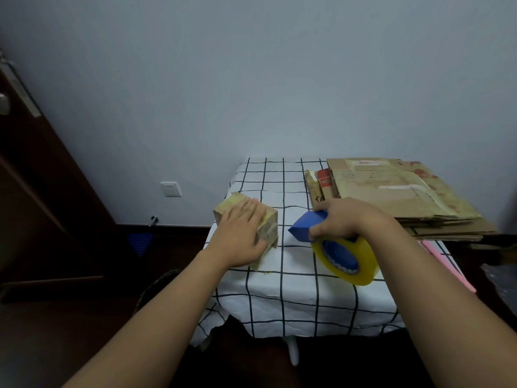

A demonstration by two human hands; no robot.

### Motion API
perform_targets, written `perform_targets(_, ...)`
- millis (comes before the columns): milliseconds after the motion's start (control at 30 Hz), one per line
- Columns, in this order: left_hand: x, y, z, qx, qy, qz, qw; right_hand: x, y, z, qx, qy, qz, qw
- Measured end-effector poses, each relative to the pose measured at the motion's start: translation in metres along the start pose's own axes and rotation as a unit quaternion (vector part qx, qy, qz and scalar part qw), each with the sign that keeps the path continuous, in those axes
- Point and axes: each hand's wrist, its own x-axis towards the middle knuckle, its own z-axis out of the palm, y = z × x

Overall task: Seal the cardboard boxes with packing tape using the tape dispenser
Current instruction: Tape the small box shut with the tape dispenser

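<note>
My left hand (pixel 242 236) lies flat, fingers (pixel 246 210) straight, on the one small taped box (pixel 265 224) near the desk (pixel 291 301)'s left edge. My right hand (pixel 345 219) curls round the one blue tape dispenser (pixel 306 226) with its yellow roll (pixel 348 263), mid-desk; one stack of flattened cardboard (pixel 397 191) fills the far right corner.

Two bare forearms (no sleeves, no jewellery)

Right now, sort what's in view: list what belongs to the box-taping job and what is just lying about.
Job:
- small cardboard box under left hand
- tape dispenser in right hand
- flattened cardboard stack

Lying about:
- pink item at table edge
- wall socket
</note>
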Motion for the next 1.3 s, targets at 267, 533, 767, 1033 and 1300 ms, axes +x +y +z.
perform_targets(267,0.004,0.016,0.006,-0.1,0.066,-0.09,0.989,-0.004,0.003,0.029,0.076,0.081,0.013,0.994)
perform_targets(533,0.011,0.02,0.009,-0.019,0.046,-0.086,0.995,-0.003,-0.008,0.057,0.127,0.156,0.023,0.979)
perform_targets(767,0.007,0.022,0.008,-0.066,0.072,-0.078,0.992,0.001,0.002,0.07,0.159,0.182,0.036,0.97)
perform_targets(1033,-0.002,0.003,-0.003,-0.083,0.063,-0.066,0.992,0.006,0.002,0.068,0.156,0.167,0.044,0.973)
perform_targets(1300,-0.007,-0.005,0.001,-0.078,0.08,-0.052,0.992,0.008,0.003,0.068,0.155,0.168,0.051,0.972)
